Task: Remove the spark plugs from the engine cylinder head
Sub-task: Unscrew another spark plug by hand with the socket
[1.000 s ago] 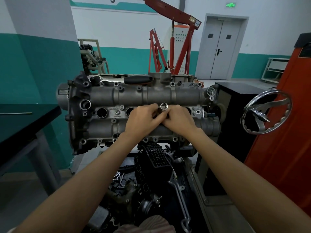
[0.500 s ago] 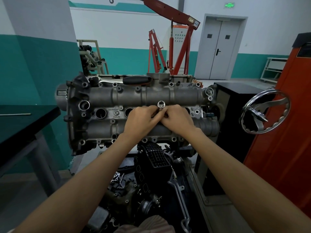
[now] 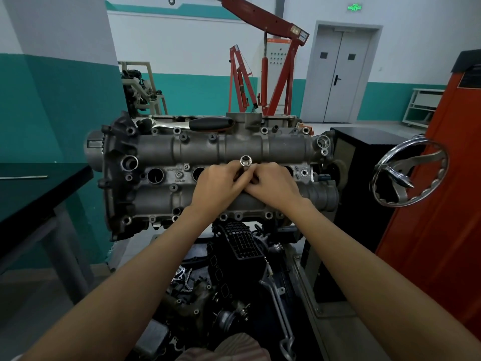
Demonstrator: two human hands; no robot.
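The cylinder head (image 3: 208, 178) sits on its stand with its top face turned toward the person, a row of round plug wells running left to right across its middle. Both hands meet at the third well from the head's left end. A socket tube (image 3: 245, 162) stands out of that well; only its open end shows above the hands, and the rest of the tube is hidden by them. Its long axis runs straight in and out of the well, across the head's length, with the open end pointing out toward the camera and slightly up.

The left hand (image 3: 221, 183) has its fingers (image 3: 240, 175) curled round the tube just below the open end. The right hand (image 3: 273, 185) presses in from the other side, its fingers bent against the same tube, touching the left hand. Both are equally near; neither has to reach.

No spark plug is visible. Any plug here would lie deep in the well, beyond the fingers along the tube's axis. The two wells (image 3: 155, 175) toward the head's left end look dark and open; whether they hold plugs I cannot tell.

A ratchet handle (image 3: 210, 124) lies on the head's upper edge, well apart from the hands. My judgement is that the tube is being turned or drawn out by hand, so any pull should follow the well's axis.
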